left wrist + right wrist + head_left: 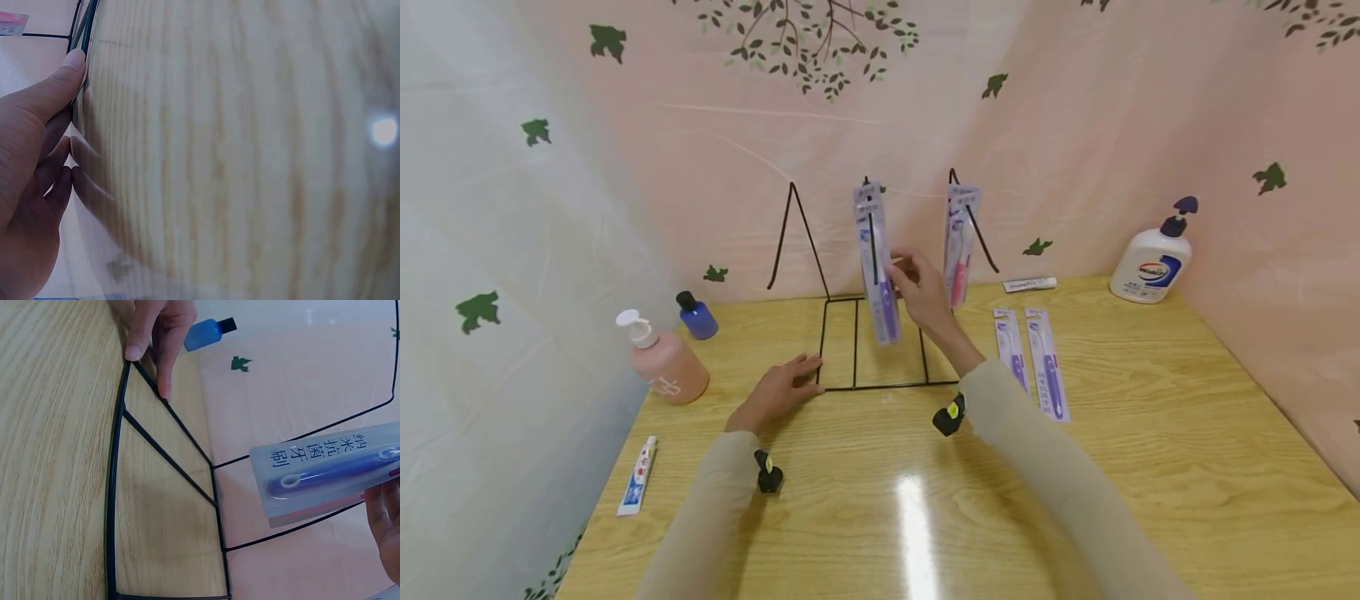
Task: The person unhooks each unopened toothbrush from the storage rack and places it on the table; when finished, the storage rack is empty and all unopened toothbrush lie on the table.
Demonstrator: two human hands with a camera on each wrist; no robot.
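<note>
A black wire display rack [855,354] stands on the table with hooks at its top. Packaged toothbrushes hang from the middle hook, the front one a purple toothbrush [886,312] in a clear pack, overlapping another behind it. At the edge of this pack, my right hand [923,296] pinches it; in the right wrist view the fingers [381,519] meet the pack's side. On the right hook hang more packs, with a pink toothbrush [959,279] showing. My left hand [778,390] rests on the table and touches the rack's left base, thumb and fingers extended.
Two packaged purple toothbrushes [1049,367] lie right of the rack, near a small white tube [1030,285]. A white pump bottle [1150,265] stands at the back right. On the left are a pink pump bottle [672,368], a blue bottle [698,320] and a toothpaste tube [637,477].
</note>
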